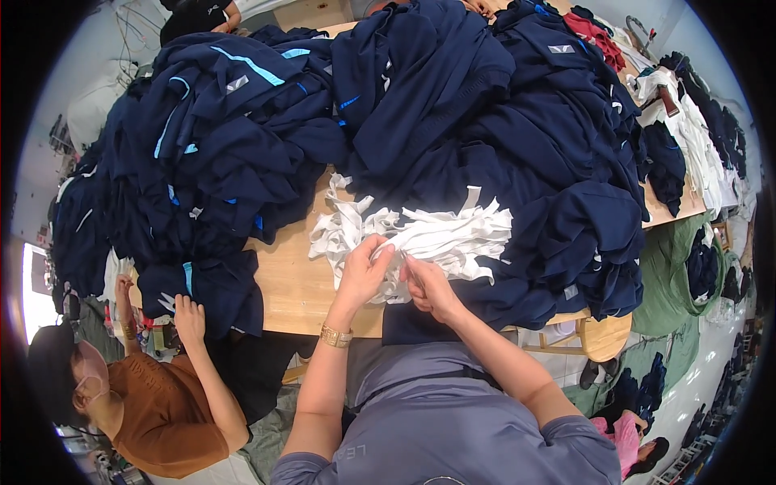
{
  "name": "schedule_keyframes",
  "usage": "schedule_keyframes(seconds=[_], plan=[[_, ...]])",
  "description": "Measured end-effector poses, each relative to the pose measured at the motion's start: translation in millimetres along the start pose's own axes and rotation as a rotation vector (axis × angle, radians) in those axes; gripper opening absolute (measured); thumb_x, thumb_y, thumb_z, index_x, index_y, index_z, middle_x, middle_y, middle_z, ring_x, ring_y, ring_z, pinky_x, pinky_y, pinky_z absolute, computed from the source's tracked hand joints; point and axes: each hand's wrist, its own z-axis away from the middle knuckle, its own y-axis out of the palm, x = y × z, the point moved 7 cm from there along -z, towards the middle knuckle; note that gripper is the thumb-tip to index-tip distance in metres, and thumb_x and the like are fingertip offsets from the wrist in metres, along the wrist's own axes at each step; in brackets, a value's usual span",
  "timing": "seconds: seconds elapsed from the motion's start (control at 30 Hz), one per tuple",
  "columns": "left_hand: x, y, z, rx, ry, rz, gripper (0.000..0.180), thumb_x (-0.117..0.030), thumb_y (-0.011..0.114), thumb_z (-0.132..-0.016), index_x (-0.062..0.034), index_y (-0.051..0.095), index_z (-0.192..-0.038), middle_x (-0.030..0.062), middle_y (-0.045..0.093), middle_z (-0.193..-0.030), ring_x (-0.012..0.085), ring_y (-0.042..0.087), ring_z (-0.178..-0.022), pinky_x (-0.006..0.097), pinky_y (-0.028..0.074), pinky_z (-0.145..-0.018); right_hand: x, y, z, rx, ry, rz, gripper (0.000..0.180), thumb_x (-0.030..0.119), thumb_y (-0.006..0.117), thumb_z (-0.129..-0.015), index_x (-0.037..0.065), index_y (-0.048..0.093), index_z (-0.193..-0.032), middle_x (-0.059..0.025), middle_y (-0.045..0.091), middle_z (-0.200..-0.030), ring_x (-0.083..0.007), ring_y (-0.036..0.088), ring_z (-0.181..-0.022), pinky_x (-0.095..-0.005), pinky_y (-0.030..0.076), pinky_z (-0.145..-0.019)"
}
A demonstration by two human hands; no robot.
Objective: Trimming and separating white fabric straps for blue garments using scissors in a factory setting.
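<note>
A bundle of white fabric strips (457,230) lies over the near edge of the navy garments in front of me. My left hand (364,271) is closed on the near-left end of these strips, thumb and fingers pinching them. Close beside it, my right hand (428,288) is closed too, its fingertips at the strip ends. Something small and dark seems to show at those fingertips, but I cannot make out what it is. More white strips (343,222) lie in a loose, curled heap on the wooden table (291,295), left of the bundle.
Tall heaps of navy garments (420,81) cover the table's far side and right. At left, a co-worker in a brown shirt (166,404) handles a navy piece with scissors (167,302). A wooden stool (606,338) stands at right, near green cloth (667,275).
</note>
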Motion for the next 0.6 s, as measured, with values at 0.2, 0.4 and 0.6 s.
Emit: schedule_keyframes(seconds=[0.2, 0.4, 0.6], plan=[[-1.0, 6.5, -0.2, 0.067, -0.013, 0.078, 0.020, -0.021, 0.054, -0.087, -0.0006, 0.056, -0.086, 0.0021, 0.052, -0.067, 0.0070, 0.044, -0.062, 0.023, 0.037, -0.055, 4.8, 1.9, -5.0, 0.002, -0.016, -0.027, 0.039, 0.041, 0.041, -0.092, 0.007, 0.048, -0.075, 0.0054, 0.030, -0.047, -0.0035, 0.019, -0.032, -0.0205, 0.013, -0.031], [-2.0, 8.0, 2.2, 0.082, -0.017, 0.182, 0.017, -0.018, 0.054, -0.088, -0.0010, 0.056, -0.085, 0.0003, 0.054, -0.072, 0.0061, 0.045, -0.068, 0.022, 0.039, -0.061, 4.3, 3.7, -3.1, 0.018, -0.001, -0.025, 0.038, 0.040, 0.041, -0.092, 0.007, 0.048, -0.075, 0.0053, 0.030, -0.047, -0.0038, 0.020, -0.033, -0.0206, 0.014, -0.031], [-5.2, 12.9, 2.6, 0.165, -0.044, 0.199, 0.016, -0.016, 0.053, -0.087, -0.0009, 0.056, -0.084, -0.0001, 0.054, -0.073, 0.0051, 0.047, -0.071, 0.021, 0.040, -0.062, 5.3, 1.0, -8.7, 0.002, -0.031, -0.008, 0.038, 0.039, 0.041, -0.093, 0.008, 0.047, -0.073, 0.0062, 0.030, -0.046, -0.0034, 0.020, -0.032, -0.0200, 0.014, -0.031]])
